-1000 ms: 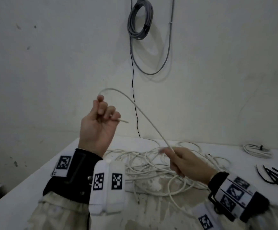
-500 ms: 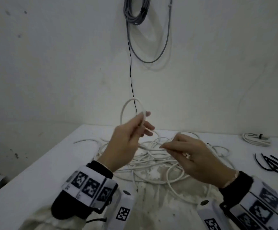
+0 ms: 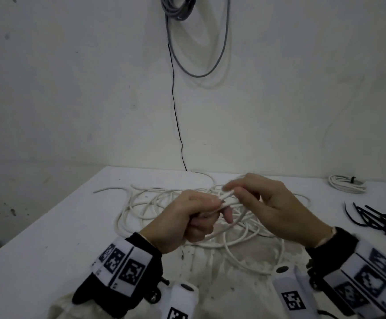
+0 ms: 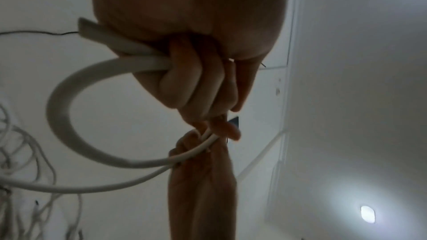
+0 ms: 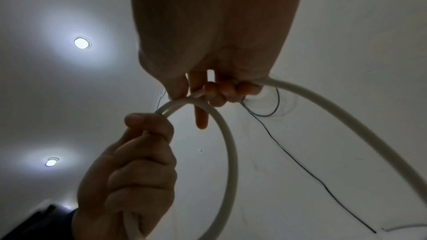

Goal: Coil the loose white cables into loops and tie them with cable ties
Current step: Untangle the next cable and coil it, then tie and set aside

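— What do your two hands have right now?

— My left hand (image 3: 182,221) is a fist curled round the white cable (image 4: 69,98), gripping a small loop of it (one loop, as far as I can count in the left wrist view). My right hand (image 3: 277,210) pinches the same cable just beside the left thumb, thumb and forefinger closed on it, the other fingers half curled. The two hands nearly touch, raised above the middle of the tabletop (image 3: 49,238).

— And the rest of the cable?

— It runs down from my hands into a loose white tangle (image 3: 146,203) lying in the middle of the tabletop, towards the far edge. I cannot tell whether that heap is one cable or several. One free end (image 3: 95,191) points towards the left edge.

— Anything already done?

— One small white coil (image 3: 346,184) lies near the far right corner, with a dark band round it. By the right edge lies a bunch of black cable ties (image 3: 376,222); they overlap too much to count.

— On the wall?

— One grey coiled cable (image 3: 176,8) hangs there, and one thin black wire (image 3: 174,100) drops to the far edge.
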The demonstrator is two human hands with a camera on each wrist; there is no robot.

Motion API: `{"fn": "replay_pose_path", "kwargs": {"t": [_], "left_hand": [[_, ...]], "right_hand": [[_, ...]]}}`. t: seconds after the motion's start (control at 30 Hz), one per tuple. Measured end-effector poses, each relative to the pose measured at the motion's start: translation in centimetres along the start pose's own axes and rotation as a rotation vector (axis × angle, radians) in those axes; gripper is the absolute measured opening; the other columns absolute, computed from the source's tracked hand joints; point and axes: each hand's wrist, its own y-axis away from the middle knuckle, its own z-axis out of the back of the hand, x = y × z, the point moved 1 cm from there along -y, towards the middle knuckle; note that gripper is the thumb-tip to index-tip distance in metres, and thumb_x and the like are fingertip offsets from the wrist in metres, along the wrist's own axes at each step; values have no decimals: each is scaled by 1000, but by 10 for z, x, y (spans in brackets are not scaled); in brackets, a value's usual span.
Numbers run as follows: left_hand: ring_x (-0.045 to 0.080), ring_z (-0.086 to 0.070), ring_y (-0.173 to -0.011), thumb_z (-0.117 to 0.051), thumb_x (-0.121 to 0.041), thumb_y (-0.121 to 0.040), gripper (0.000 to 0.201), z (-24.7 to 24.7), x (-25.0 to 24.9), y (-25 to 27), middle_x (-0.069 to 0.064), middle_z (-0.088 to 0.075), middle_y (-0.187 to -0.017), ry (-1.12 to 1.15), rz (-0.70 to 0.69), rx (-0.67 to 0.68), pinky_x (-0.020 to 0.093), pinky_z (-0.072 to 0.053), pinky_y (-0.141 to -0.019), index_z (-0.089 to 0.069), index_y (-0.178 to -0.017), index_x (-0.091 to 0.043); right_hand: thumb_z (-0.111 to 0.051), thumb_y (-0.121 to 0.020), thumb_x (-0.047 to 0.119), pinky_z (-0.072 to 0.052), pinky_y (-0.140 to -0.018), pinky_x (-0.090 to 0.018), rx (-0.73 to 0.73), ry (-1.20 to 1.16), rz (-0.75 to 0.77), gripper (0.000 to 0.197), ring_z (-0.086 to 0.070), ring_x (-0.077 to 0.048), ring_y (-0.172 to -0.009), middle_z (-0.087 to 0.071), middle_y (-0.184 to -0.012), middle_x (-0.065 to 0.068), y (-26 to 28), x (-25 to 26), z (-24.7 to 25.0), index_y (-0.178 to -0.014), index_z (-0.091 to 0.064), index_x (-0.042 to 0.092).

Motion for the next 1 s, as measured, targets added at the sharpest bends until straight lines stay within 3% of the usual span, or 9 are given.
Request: {"fn": "replay_pose_path", "kwargs": {"t": [0.1,0.23,0.4,0.47,0.6,0.7,0.8,0.9,1.0], "left_hand": [[-1,-19,-33,-44,-25,-84,31,5,-3,-4,-14,-26,-40,185,41,0,9,-16,-34,-64,-62,-16],[4,-31,-37,-44,-28,-91,30,4,-6,-11,-10,-31,-45,262,39,-13,16,-34,-41,-60,-73,-11],[11,-63,-83,-32,-32,-99,32,4,-9,-15,-5,-53,-69,-275,21,-218,24,-39,-70,-54,-82,-16],[16,-65,-80,-32,-28,-100,33,4,-8,-16,-4,-56,-70,-268,30,-221,25,-42,-71,-54,-82,-13],[7,-37,-45,-44,-26,-88,25,-2,-6,-19,-6,-40,-56,192,17,-209,19,-31,-48,-57,-88,-5],[0,-20,-36,-47,-24,-83,31,0,-2,-21,-8,-34,-52,472,-19,-219,15,-18,-39,-67,-90,-2],[3,-12,-38,-71,-22,-73,28,10,-6,-22,-7,-38,-51,740,-85,-158,15,-22,-33,-72,-90,0],[4,-11,-39,-90,-17,-52,47,25,-12,-18,-7,-40,-50,772,-142,-153,15,-23,-31,-73,-92,0],[4,-11,-40,-91,-21,-48,50,36,-20,-10,-7,-39,-50,708,-185,-192,14,-23,-31,-74,-91,-2]], "right_hand": [[-39,-84,55,-33,-52,-21,92,-82,-96,43,-40,-15,-53,-45,-58,-11,-5,3,1,-66,-60,22],[-54,-89,49,-24,-47,-28,-1,-179,-168,39,-28,-19,-49,-32,-53,-6,-11,5,1,-58,-56,25],[-53,-92,24,-19,-43,-19,-177,-200,-241,38,-22,-9,-45,-25,-48,3,-13,2,4,-54,-51,18],[-54,-93,20,-20,-43,-18,-183,-200,-253,39,-21,-8,-44,-25,-47,4,-13,-1,5,-54,-51,16],[-55,-92,21,-20,-44,-17,-231,-217,-244,33,-22,-8,-44,-26,-46,7,-13,1,2,-60,-60,13],[-48,-91,32,-26,-48,-18,-206,-252,-214,32,-29,-10,-49,-32,-52,-1,-15,2,1,-80,-68,11],[-44,-96,37,-40,-56,-21,-109,-455,-289,33,-47,-15,-55,-49,-61,-8,-13,-11,-4,-91,-67,15],[-43,-92,24,-51,-73,-37,5,-592,-369,25,-62,-27,-70,-60,-70,-9,-6,-28,-12,-82,-62,11],[-43,-98,12,-48,-88,-44,101,-424,-402,23,-65,-30,-88,-65,-76,-3,-7,-39,-20,-81,-59,13]]}}
